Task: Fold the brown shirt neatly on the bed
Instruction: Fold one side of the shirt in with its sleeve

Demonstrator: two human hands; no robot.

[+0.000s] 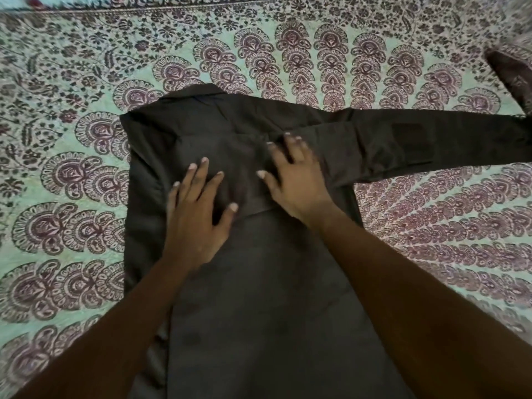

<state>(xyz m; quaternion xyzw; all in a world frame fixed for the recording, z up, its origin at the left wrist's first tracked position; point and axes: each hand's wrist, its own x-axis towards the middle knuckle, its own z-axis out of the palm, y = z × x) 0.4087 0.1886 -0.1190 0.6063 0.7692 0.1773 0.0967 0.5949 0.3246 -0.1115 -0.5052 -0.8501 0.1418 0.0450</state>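
Both hands lie flat with fingers straight and spread, palms down and gripping nothing: the left hand point(198, 220) presses on the chest area of the brown shirt point(259, 298), and the right hand point(296, 182), slightly blurred, presses just beside it, a little farther from the near edge of the bed point(72, 197). The hands are close together but do not touch. Under them lies a doubled layer of cloth point(230, 156), a shade lighter than the rest, and its lower edge runs from below the left thumb toward the right wrist. The shirt is spread along the middle of the bed, with its collar point(195, 92) pointing to the far edge and its hem running out of view at the near edge. One sleeve point(449, 145) stretches straight out toward the right edge of the bed, lying flat, and it carries a darker rectangular patch point(411, 142) partway along. Along the shirt's left side a long lengthwise fold shows, with cloth turned inward. A bedspread point(331, 53) printed with maroon paisley fans on pale green covers the bed. Near the far right corner lies another dark piece of cloth point(512, 73), apart from the shirt body; what it is cannot be told.
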